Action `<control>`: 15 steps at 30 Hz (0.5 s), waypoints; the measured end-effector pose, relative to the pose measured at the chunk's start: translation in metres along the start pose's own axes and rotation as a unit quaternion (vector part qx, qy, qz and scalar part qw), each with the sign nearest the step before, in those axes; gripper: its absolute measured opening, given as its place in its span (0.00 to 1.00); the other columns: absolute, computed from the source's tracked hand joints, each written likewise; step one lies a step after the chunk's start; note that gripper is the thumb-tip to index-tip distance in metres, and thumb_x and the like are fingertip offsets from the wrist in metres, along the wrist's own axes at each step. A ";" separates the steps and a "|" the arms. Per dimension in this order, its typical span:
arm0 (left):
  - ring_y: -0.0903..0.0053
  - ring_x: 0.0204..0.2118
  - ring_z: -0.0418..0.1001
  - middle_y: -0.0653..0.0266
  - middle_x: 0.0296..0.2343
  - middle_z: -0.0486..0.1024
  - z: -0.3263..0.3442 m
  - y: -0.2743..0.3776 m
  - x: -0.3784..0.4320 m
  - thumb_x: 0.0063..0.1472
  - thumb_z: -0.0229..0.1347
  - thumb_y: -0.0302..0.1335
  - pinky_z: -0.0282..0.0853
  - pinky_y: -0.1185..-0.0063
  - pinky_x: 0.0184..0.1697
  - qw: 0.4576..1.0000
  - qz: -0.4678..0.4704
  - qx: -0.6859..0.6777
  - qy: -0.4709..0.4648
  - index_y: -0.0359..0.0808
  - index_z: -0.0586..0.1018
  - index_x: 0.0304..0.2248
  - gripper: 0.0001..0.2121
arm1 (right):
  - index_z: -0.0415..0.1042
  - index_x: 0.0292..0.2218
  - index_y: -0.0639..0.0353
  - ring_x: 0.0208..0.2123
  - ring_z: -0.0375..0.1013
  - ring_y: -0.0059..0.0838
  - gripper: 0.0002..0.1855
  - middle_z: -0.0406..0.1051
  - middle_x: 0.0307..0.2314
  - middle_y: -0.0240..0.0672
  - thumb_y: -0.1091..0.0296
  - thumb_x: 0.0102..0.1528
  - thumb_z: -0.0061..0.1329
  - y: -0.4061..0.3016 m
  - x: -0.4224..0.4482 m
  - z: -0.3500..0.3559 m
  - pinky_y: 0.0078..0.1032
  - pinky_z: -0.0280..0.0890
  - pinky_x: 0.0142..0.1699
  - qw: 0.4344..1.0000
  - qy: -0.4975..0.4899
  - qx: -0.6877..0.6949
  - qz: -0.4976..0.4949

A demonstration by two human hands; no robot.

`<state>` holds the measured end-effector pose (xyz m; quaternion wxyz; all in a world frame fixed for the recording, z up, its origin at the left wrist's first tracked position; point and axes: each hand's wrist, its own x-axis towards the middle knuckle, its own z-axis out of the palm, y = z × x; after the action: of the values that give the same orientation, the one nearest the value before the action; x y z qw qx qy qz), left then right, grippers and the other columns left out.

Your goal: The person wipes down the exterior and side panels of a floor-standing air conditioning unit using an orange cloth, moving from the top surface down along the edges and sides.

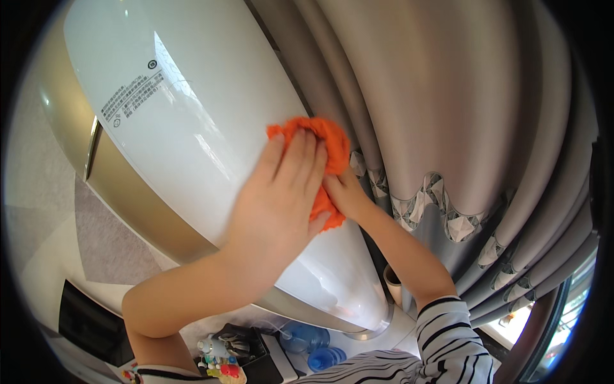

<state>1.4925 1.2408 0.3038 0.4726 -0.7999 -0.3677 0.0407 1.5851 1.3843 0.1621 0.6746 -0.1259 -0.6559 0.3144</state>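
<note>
An orange cloth (336,144) lies bunched against the glossy white front of a tall floor-standing air conditioner (192,120) with gold side trim. My left hand (283,192) is spread over the cloth, its fingers pressing it to the panel. Close beside it, my right hand (343,189) grips the cloth at the unit's right edge; its fingertips are hidden under the fabric. Printed writing marks the upper part of the panel.
Grey-brown curtains (431,96) with a patterned trim hang close on the right. Blue water bottles (307,336) stand on the floor below, next to a black-and-white cabinet (276,357) bearing small figurines (223,367). A black screen (91,321) is at lower left.
</note>
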 end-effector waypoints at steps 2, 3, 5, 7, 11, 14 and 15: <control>0.62 0.59 0.57 0.51 0.53 0.64 0.011 0.015 -0.006 0.49 0.59 0.44 0.47 0.66 0.65 1.000 0.011 0.016 -0.020 0.27 0.66 0.54 0.37 | 0.52 0.59 0.66 0.61 0.53 0.44 0.34 0.56 0.57 0.47 0.70 0.52 0.43 0.021 -0.023 0.001 0.34 0.46 0.65 1.000 -0.003 0.005 0.016; 0.62 0.59 0.57 0.51 0.53 0.64 0.014 0.023 -0.007 0.50 0.58 0.45 0.47 0.66 0.65 0.999 0.023 0.031 -0.030 0.27 0.66 0.54 0.37 | 0.53 0.59 0.65 0.61 0.53 0.44 0.34 0.56 0.57 0.48 0.69 0.52 0.43 0.029 -0.034 -0.003 0.35 0.46 0.65 1.000 -0.003 0.001 0.027; 0.63 0.60 0.56 0.51 0.54 0.63 0.019 0.038 -0.017 0.53 0.54 0.47 0.47 0.67 0.65 0.996 0.034 0.061 -0.047 0.27 0.65 0.55 0.37 | 0.56 0.58 0.64 0.61 0.54 0.45 0.32 0.57 0.57 0.47 0.68 0.52 0.43 0.041 -0.058 0.000 0.34 0.47 0.64 1.000 0.008 0.006 0.015; 0.64 0.60 0.55 0.52 0.54 0.63 0.023 0.052 -0.027 0.56 0.51 0.48 0.46 0.68 0.65 0.988 0.074 0.106 -0.087 0.28 0.64 0.56 0.36 | 0.60 0.56 0.63 0.59 0.58 0.45 0.29 0.61 0.54 0.47 0.66 0.53 0.43 0.042 -0.080 0.005 0.35 0.50 0.63 0.998 0.043 -0.010 0.041; 0.66 0.60 0.55 0.56 0.54 0.63 0.036 0.068 -0.047 0.59 0.48 0.49 0.45 0.69 0.65 0.989 0.075 0.106 -0.074 0.31 0.63 0.57 0.34 | 0.65 0.51 0.62 0.54 0.63 0.46 0.24 0.65 0.50 0.48 0.62 0.55 0.44 0.034 -0.111 0.010 0.36 0.56 0.58 0.992 0.063 -0.016 0.109; 0.67 0.60 0.56 0.60 0.54 0.64 0.039 0.064 -0.068 0.59 0.50 0.48 0.47 0.70 0.64 0.991 0.069 0.101 -0.045 0.34 0.65 0.57 0.32 | 0.67 0.50 0.60 0.53 0.62 0.50 0.22 0.64 0.50 0.50 0.62 0.55 0.44 0.010 -0.114 0.020 0.38 0.56 0.57 0.995 0.052 -0.065 0.053; 0.67 0.60 0.56 0.60 0.54 0.64 0.037 0.061 -0.075 0.59 0.50 0.48 0.47 0.70 0.64 0.991 0.069 0.101 -0.046 0.34 0.65 0.57 0.32 | 0.67 0.50 0.60 0.53 0.62 0.50 0.22 0.64 0.50 0.50 0.62 0.55 0.44 0.004 -0.114 0.024 0.38 0.56 0.57 0.995 0.051 -0.064 0.054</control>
<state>1.4565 1.2038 0.2142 0.5295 -0.7689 -0.3269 0.1471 1.5679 1.3140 0.0704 0.6801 -0.2198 -0.6316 0.3005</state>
